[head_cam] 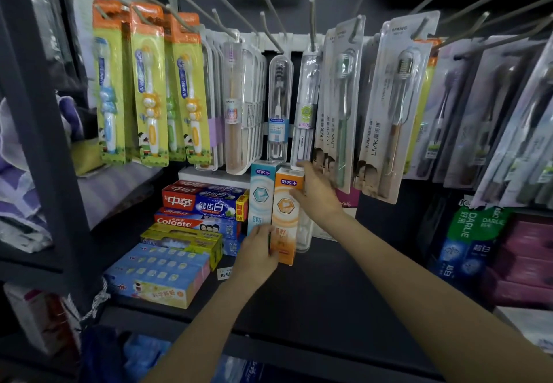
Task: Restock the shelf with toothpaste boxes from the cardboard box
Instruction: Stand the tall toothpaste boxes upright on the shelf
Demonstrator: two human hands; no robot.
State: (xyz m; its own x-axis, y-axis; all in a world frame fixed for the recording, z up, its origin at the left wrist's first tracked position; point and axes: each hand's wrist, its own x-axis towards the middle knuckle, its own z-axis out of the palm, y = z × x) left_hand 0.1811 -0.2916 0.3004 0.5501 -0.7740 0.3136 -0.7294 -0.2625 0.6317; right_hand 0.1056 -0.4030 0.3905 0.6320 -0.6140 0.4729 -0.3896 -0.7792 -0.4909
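Two tall toothpaste boxes stand upright side by side on the dark shelf (329, 287): a light blue box (261, 194) and an orange box (285, 212) to its right. My left hand (257, 255) grips the lower ends of both boxes from the front. My right hand (317, 192) holds the top right edge of the orange box, fingers curled round it. To the left lie stacked toothpaste boxes: red and blue ones (203, 203), a Colgate box (194, 223), yellow ones (185, 240) and blue-pink ones (161, 272). The cardboard box is out of view.
Packaged toothbrushes (278, 107) hang on metal hooks just above the standing boxes. Green Darlie boxes (469, 239) and pink boxes (523, 257) fill the shelf's right end. A dark upright post (45, 131) stands at the left. The shelf surface right of the orange box is bare.
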